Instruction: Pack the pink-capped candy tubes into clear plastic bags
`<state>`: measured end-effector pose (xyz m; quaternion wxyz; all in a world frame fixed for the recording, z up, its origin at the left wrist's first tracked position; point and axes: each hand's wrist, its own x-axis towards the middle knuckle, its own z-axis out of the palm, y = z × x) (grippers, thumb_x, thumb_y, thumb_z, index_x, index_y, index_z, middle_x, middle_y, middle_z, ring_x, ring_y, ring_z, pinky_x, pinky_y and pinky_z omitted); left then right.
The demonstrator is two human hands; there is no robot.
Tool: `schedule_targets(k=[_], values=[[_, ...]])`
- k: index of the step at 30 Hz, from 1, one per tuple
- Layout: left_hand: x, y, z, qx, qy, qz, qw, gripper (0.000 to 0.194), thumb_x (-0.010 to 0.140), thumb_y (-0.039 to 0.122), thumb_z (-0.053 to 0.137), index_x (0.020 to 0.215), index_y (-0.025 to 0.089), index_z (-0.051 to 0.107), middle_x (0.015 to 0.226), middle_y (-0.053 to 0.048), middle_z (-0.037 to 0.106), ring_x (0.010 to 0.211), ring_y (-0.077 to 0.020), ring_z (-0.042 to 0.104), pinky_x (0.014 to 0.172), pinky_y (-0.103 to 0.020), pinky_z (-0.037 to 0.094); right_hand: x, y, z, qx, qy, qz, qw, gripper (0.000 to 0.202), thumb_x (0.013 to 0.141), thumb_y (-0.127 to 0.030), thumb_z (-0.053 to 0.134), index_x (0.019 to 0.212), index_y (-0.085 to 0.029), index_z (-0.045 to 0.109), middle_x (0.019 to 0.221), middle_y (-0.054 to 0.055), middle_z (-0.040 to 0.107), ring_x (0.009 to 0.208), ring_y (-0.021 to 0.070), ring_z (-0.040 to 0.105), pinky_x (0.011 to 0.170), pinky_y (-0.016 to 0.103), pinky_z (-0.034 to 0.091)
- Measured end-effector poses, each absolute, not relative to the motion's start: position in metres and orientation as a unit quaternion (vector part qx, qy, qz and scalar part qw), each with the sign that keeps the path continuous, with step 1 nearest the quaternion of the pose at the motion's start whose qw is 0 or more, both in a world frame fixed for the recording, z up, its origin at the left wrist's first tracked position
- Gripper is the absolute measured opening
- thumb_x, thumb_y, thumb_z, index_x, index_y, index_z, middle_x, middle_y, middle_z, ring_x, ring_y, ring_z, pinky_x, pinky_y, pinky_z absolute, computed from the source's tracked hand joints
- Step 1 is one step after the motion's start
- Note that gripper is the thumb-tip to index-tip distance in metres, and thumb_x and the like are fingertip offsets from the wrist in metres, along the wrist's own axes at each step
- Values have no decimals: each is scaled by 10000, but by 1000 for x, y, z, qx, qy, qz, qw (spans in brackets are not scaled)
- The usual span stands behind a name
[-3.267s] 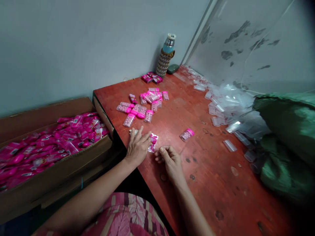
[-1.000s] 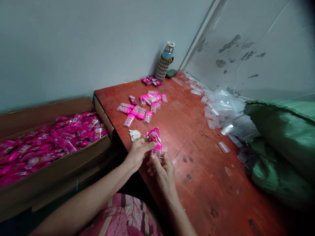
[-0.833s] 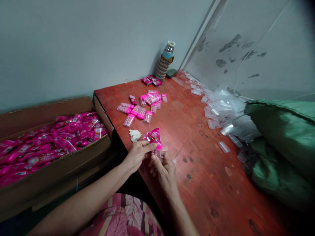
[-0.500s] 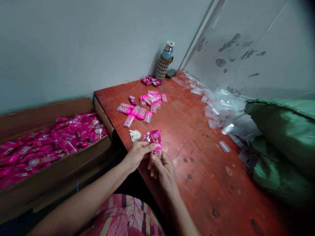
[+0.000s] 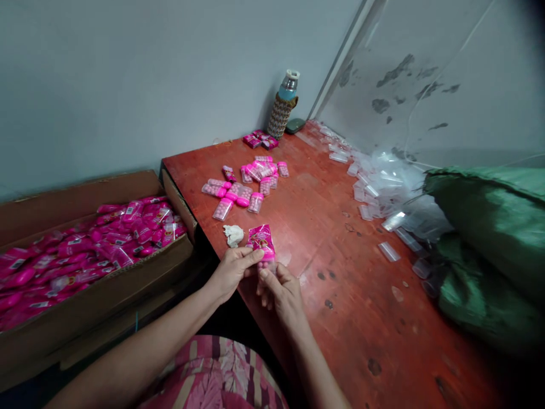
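Observation:
Above the near left edge of the red table (image 5: 323, 238), my left hand (image 5: 236, 270) pinches a pink printed wrapper (image 5: 260, 236) at the top of a small clear container of pink balls (image 5: 266, 265). My right hand (image 5: 281, 289) grips the lower part of that container, thumb in front. The wrapper stands up over the container's top. Just beyond my left hand lies a crumpled white scrap (image 5: 233, 235). Farther back is a group of pink-capped containers (image 5: 242, 193) filled with pink balls.
An open cardboard box (image 5: 128, 267) full of pink packs (image 5: 110, 233) is at left. Clear empty containers (image 5: 370, 182) pile up at right beside a green sack (image 5: 489, 244). A bottle in a knitted sleeve (image 5: 281, 113) stands at the back near pink packets (image 5: 260, 139).
The pink wrapper has spread over the container's top and shifted slightly left. My left fingers have moved a little left and down with it; my right hand keeps its grip.

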<state>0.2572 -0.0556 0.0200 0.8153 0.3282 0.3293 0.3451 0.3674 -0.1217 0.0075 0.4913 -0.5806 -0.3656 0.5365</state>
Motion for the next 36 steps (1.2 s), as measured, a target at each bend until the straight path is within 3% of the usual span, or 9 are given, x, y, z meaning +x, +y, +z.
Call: schedule_targets(k=[5,14,20,24,27,30,33,36], values=[[261,-56,14,271,369,373,807,251,656,335,695,689,95,630,637,-42,628,536,-98,566,541,-213,468,368,-122,8,-650,-444,426,446,230,797,-421,538,766,-193,539,545,-49,530,433,91,465,409,191,360],[254,-49,17,319,316,307,839,285,653,340,695,552,95,588,511,-41,587,459,-121,554,503,-250,467,364,-121,10,-530,-301,619,496,325,802,-472,508,682,-170,487,504,-29,544,307,52,396,298,154,256],[255,-53,18,316,361,336,811,223,636,302,711,623,97,624,590,-41,624,498,-114,571,519,-236,477,362,-123,9,-605,-396,502,475,293,800,-444,530,681,-177,516,512,-40,519,373,69,439,355,168,327],[254,-54,21,352,355,334,799,233,666,332,674,623,110,623,528,-32,603,451,-138,563,476,-266,471,376,-119,11,-609,-425,515,428,324,818,-471,474,686,-183,540,534,-28,531,423,98,473,395,197,366],[250,-55,23,426,381,298,765,209,655,318,676,587,126,628,504,-32,611,450,-145,570,501,-271,479,396,-109,22,-643,-434,440,451,332,822,-474,457,761,-180,599,699,19,601,637,149,558,534,227,437],[249,-59,23,512,391,241,726,235,677,333,634,528,154,605,458,-29,601,411,-163,565,443,-269,454,409,-95,37,-616,-456,415,490,270,785,-423,546,936,-205,596,918,30,605,790,158,553,644,239,441],[253,-66,26,568,403,217,684,228,674,310,612,498,167,589,464,-28,611,426,-176,583,434,-258,443,408,-84,45,-573,-498,463,457,190,739,-374,622,746,-186,594,706,-17,565,615,113,503,547,207,387],[256,-70,30,564,404,220,686,197,672,303,607,532,164,605,480,-18,613,430,-160,577,426,-236,429,400,-78,39,-590,-479,447,473,275,740,-374,618,580,-171,523,531,-54,440,497,83,397,474,198,311]])
